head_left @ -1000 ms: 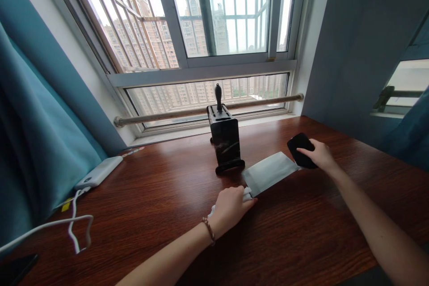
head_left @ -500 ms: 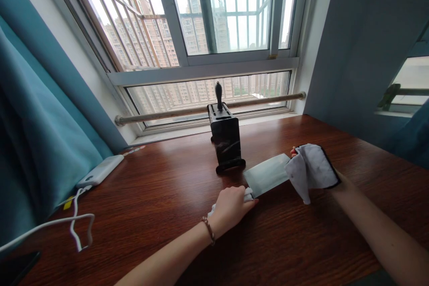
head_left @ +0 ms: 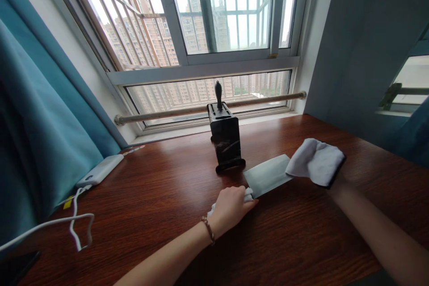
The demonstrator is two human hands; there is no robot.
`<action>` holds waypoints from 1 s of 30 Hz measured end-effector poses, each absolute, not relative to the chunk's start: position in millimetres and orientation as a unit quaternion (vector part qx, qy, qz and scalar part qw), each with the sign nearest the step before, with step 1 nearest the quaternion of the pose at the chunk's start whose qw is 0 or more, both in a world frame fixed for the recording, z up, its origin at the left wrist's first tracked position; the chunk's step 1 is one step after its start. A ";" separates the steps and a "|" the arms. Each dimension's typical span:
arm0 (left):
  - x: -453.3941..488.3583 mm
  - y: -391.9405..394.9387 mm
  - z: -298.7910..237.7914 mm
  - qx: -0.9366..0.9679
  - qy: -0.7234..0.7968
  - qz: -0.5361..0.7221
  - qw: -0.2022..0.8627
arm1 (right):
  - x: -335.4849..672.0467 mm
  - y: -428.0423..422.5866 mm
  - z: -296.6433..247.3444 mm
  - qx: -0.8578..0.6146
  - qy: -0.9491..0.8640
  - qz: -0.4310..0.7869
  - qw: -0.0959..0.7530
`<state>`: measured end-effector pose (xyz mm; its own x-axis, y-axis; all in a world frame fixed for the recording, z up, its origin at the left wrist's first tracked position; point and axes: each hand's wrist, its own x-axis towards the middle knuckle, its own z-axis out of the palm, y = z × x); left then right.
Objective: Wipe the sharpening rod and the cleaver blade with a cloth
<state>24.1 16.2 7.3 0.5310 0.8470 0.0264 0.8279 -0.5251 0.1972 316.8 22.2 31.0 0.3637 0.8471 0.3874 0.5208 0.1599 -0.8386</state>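
My left hand (head_left: 229, 205) is closed around the handle end of a cleaver, with some white material (head_left: 248, 195) showing at the grip. The broad blade (head_left: 268, 175) points right and away, low over the table. My right hand (head_left: 336, 182) is mostly hidden under a white cloth (head_left: 313, 161) with a dark edge. A corner of that cloth meets the far end of the blade. Behind the blade stands a black knife block (head_left: 227, 140) with one dark-handled tool (head_left: 219, 94) upright in its top.
The brown wooden table (head_left: 161, 219) runs up to a barred window (head_left: 231, 9). At left lie a white power bank (head_left: 100, 170) with white cables (head_left: 75, 228) and a dark flat object (head_left: 20, 268). A blue curtain (head_left: 43, 111) hangs beside them.
My right hand and the cloth have shifted slightly right at the blade's far end. The cloth's hanging corner has lifted, and the fingertips are now covered. My left hand and the cleaver stay put.
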 end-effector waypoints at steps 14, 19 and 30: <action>23.8 17.3 7.0 0.868 0.484 0.065 0.094 | 233.0 -25.0 40.0 -0.459 -0.865 -0.080 0.185; 22.5 17.8 6.4 0.871 0.476 0.070 0.096 | 232.7 -34.0 18.9 -0.517 -0.828 -0.131 0.170; 22.6 16.8 9.3 0.873 0.475 0.070 0.089 | 266.4 -72.3 146.1 -0.508 -0.739 -0.058 0.438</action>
